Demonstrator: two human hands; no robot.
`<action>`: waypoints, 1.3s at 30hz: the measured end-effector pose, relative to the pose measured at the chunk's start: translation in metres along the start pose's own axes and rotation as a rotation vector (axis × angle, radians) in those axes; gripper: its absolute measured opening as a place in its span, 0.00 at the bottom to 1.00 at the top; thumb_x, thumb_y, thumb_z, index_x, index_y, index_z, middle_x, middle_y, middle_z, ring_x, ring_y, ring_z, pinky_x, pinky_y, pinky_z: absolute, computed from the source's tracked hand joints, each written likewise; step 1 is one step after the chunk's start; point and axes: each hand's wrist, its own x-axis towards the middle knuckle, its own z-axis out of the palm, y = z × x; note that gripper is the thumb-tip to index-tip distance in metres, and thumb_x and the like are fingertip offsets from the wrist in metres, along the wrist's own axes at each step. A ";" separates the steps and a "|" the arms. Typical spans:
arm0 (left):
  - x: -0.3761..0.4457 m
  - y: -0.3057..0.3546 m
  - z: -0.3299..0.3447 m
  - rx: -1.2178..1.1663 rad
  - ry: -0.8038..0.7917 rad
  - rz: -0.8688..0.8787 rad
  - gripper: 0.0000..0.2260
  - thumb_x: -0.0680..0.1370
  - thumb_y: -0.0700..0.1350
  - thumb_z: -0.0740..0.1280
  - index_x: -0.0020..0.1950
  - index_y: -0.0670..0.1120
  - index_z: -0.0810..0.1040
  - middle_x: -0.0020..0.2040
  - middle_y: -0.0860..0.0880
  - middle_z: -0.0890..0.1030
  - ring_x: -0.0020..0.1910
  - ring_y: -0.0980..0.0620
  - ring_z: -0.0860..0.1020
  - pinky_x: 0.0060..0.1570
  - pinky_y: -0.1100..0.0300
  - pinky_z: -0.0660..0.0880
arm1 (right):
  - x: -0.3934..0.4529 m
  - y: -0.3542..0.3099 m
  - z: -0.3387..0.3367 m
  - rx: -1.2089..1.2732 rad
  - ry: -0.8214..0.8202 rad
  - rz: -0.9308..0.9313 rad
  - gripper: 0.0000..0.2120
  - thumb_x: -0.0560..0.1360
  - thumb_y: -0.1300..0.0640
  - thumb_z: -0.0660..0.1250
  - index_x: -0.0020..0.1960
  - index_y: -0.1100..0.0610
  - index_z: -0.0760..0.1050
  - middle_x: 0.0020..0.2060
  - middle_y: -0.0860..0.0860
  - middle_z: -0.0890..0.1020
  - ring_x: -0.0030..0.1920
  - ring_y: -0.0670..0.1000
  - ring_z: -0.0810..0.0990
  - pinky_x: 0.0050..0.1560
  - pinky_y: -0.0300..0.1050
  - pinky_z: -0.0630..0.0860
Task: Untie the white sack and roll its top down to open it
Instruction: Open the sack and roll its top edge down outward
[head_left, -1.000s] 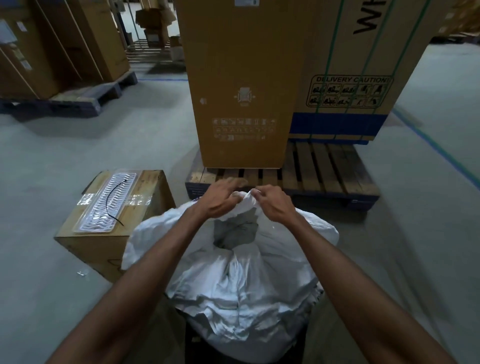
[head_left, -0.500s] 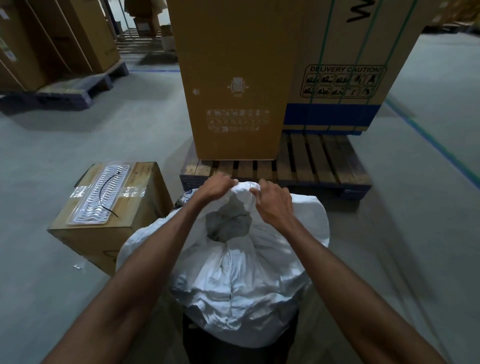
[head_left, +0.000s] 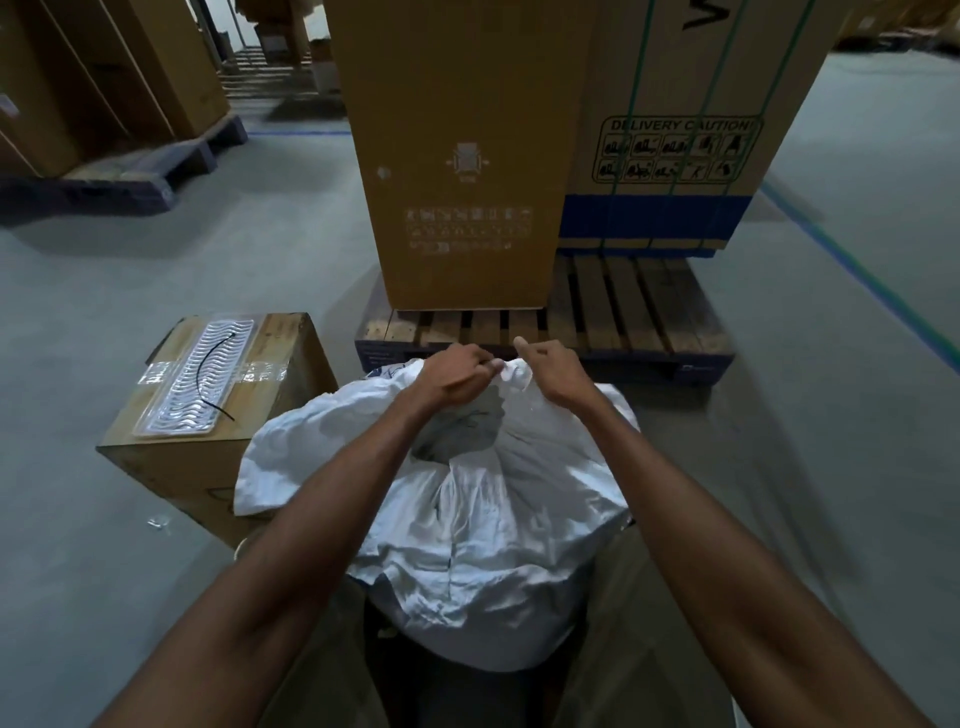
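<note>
Grey concrete floor (head_left: 779, 519) carried warehouse goods. Wooden pallet (head_left: 613, 317) sat on floor, bearing tall cardboard cartons (head_left: 457, 156). Small taped carton (head_left: 208, 415) stood on floor at left, just beside white sack (head_left: 493, 519). Second loaded pallet (head_left: 135, 171) lay far left. Blue line (head_left: 857, 270) crossed floor at right.

We cannot see the knot on the white sack (head_left: 467, 509), because our hands cover it: the left hand (head_left: 457, 376) and the right hand (head_left: 553, 374). The sack's bottom is lost in the dark. The tall boxes (head_left: 457, 156) are cut off at the top edge.
</note>
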 end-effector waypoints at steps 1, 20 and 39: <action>0.003 -0.004 0.000 0.016 0.024 -0.059 0.25 0.81 0.62 0.54 0.43 0.45 0.81 0.41 0.46 0.81 0.39 0.48 0.78 0.45 0.53 0.73 | -0.004 0.006 0.001 -0.122 0.048 -0.092 0.24 0.83 0.37 0.56 0.53 0.55 0.79 0.45 0.52 0.82 0.45 0.51 0.79 0.47 0.49 0.73; 0.007 0.014 0.008 0.129 -0.010 0.181 0.26 0.82 0.64 0.59 0.75 0.50 0.71 0.73 0.45 0.73 0.71 0.44 0.69 0.69 0.42 0.63 | -0.020 0.013 -0.017 -0.097 -0.088 -0.157 0.23 0.86 0.43 0.55 0.59 0.57 0.82 0.49 0.53 0.83 0.47 0.49 0.81 0.40 0.44 0.74; -0.010 0.010 0.004 -0.107 -0.098 0.037 0.21 0.81 0.60 0.62 0.48 0.43 0.82 0.39 0.46 0.79 0.37 0.47 0.75 0.38 0.55 0.66 | -0.029 0.013 -0.011 -0.267 -0.112 -0.166 0.15 0.85 0.48 0.59 0.50 0.56 0.78 0.40 0.51 0.78 0.38 0.47 0.75 0.37 0.44 0.69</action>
